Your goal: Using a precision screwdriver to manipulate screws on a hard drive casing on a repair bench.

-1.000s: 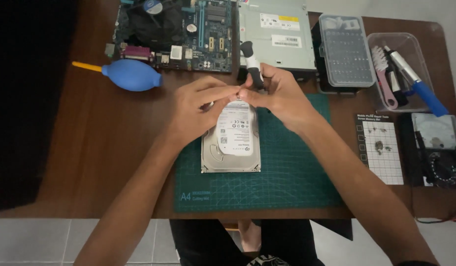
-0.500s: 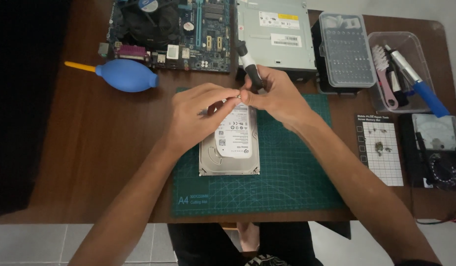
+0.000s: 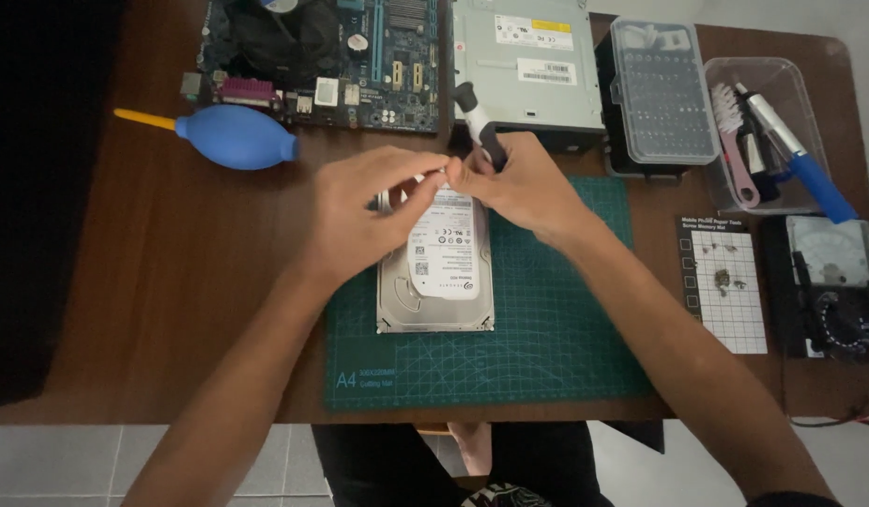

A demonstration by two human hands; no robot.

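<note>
A silver hard drive (image 3: 436, 277) with a white label lies on a green cutting mat (image 3: 547, 338). My right hand (image 3: 514, 183) is closed around a screwdriver (image 3: 474, 117) with a white and black handle, held over the drive's far edge. My left hand (image 3: 373, 211) hovers over the drive's far left corner, its fingertips pinched at the screwdriver's metal tip. The tip itself is hidden between the fingers.
A motherboard (image 3: 331, 56) and a grey optical drive (image 3: 528, 66) lie at the back. A blue air blower (image 3: 230, 136) sits left. On the right are a bit case (image 3: 662, 94), a clear tool tray (image 3: 772, 131), a screw mat (image 3: 725, 282) and a multimeter (image 3: 833, 282).
The view has shifted slightly, so things sit lower in frame. Both hands stay together over the drive's far edge, with the left fingers still at the screwdriver tip.
</note>
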